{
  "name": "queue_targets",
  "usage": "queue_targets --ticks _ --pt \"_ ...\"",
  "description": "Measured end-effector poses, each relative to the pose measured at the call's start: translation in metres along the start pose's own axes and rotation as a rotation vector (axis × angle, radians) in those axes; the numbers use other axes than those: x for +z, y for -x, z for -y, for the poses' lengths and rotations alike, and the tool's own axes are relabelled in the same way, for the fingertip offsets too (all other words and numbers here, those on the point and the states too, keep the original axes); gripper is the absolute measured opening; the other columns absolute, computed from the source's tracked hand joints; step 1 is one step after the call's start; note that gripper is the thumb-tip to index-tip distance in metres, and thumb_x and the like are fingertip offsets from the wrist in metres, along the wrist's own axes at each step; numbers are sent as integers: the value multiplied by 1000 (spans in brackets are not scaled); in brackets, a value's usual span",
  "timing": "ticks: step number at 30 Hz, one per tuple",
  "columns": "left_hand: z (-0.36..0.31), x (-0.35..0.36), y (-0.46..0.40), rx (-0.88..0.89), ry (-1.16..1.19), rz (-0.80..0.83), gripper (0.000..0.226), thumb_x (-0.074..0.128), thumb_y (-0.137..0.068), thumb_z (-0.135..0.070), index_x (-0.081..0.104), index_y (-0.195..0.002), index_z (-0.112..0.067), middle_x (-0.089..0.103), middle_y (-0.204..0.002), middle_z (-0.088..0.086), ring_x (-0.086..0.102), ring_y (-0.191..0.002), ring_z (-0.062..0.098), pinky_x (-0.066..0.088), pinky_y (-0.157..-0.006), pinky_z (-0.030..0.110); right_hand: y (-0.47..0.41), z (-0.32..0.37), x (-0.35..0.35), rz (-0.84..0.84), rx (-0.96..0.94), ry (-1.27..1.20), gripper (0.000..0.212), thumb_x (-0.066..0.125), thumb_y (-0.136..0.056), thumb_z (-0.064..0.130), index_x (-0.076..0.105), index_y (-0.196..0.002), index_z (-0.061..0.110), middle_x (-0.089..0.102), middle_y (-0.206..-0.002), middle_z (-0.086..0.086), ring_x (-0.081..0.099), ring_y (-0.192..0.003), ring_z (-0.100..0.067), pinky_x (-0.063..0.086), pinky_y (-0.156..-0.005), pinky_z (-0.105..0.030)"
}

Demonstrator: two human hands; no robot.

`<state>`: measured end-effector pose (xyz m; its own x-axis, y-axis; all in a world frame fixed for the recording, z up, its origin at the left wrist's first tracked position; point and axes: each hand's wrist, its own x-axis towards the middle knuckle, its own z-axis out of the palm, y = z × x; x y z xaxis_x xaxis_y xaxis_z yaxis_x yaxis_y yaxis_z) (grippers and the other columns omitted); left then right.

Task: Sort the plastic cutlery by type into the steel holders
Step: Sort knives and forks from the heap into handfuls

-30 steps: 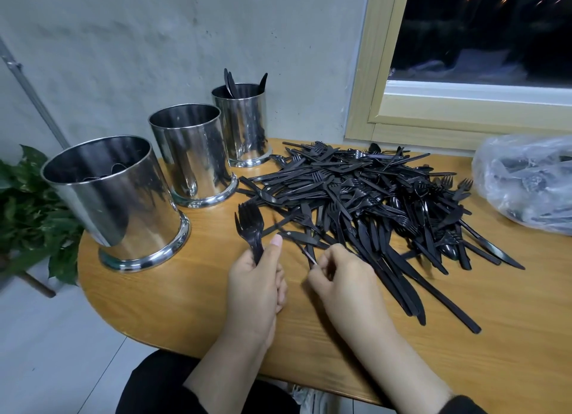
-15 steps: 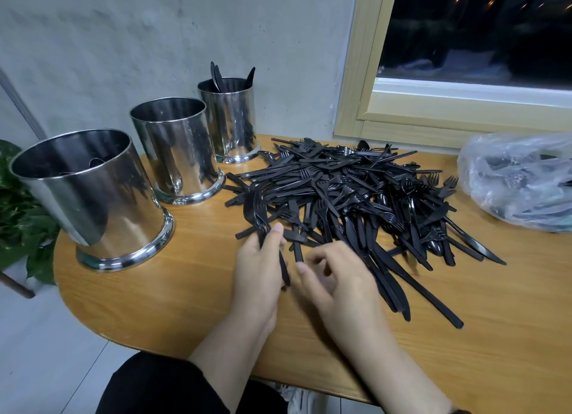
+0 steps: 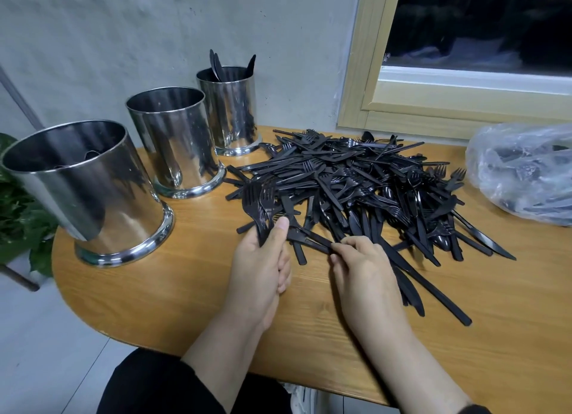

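Left hand (image 3: pixel 261 263) gripping forks (image 3: pixel 258 208), wooden table (image 3: pixel 185 293)

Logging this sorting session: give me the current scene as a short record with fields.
left hand: left hand grips a bundle of black plastic forks, tines up
right hand: right hand pinches one black plastic piece at the pile's near edge; type unclear
pile: heap of mixed black plastic cutlery on the round wooden table
holders: three steel cylinders; nearest holder, middle holder, farthest holder with black handles sticking out
other: clear plastic bag at the table's right; green plant left of it
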<state>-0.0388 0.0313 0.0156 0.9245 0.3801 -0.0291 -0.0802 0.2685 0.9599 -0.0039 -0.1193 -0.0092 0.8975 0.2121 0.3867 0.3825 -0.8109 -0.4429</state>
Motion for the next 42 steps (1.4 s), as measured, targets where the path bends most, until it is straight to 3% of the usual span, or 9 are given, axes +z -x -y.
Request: queue_targets --ticks 6,15,17,19,25,28,32,37,42 --pt "1 3 0 -5 11 4 27 53 -105 -32 52 -89 -10 42 -62 -1 34 -48 13 29 -44 27 4 4 -15 -223 42 -252 26 62 -94 0 67 -119 9 57 -101 10 48 -95 8 28 -89 4" --pt "10 51 11 -33 102 -92 45 69 -88 -47 62 -105 -6 31 -58 -6 27 -48 11 24 -44 26 12 10 -16 -353 -119 -396 25 59 -96 3 71 -117 6 60 -102 2 55 -94 0 44 -84 -10" --pt "10 57 12 -21 127 -93 61 71 -80 -53 62 -107 1 39 -59 -2 36 -48 12 29 -45 26 13 12 -17 -283 -154 -412 21 57 -98 8 72 -113 8 58 -98 5 55 -90 0 44 -78 -9" --pt "10 59 12 -44 116 -108 46 70 -90 -45 64 -101 0 57 -67 3 56 -57 15 46 -52 26 13 14 -17 -181 -190 -393 22 55 -100 17 72 -114 12 56 -98 7 53 -89 -3 44 -75 -15" --pt "-2 18 -2 -44 125 -270 30 52 -107 -32 50 -83 -13 48 -61 -3 43 -53 14 35 -49 30 14 11 -15 -59 -177 -276 23 58 -99 26 71 -114 14 57 -107 9 50 -102 -6 38 -90 -15" --pt "-7 -5 -8 -1 69 -286 31 46 -109 -36 49 -89 -12 55 -65 1 52 -52 18 42 -48 32 12 9 -6 -1 -95 -158 23 57 -99 24 69 -117 18 57 -115 10 48 -110 -10 44 -95 -34" --pt "-3 -13 -6 53 -12 -209 25 51 -107 -33 48 -93 -13 45 -61 -3 36 -48 16 31 -45 30 11 12 4 46 -65 53 33 57 -97 20 64 -129 18 56 -139 -3 48 -130 -24 40 -107 -49" --pt "-2 -15 -4 53 -39 -181 26 55 -106 -30 47 -85 -16 45 -64 -2 37 -51 16 33 -45 30 8 17 5 208 -45 163 42 42 -102 24 51 -143 22 41 -155 2 31 -146 -17 16 -124 -49" --pt "-1 -18 -4 48 -34 -162 25 56 -105 -30 49 -86 -15 45 -66 -2 36 -52 14 32 -46 30 8 15 3 211 -35 155 41 44 -102 24 53 -142 22 47 -146 5 38 -138 -16 20 -122 -48"
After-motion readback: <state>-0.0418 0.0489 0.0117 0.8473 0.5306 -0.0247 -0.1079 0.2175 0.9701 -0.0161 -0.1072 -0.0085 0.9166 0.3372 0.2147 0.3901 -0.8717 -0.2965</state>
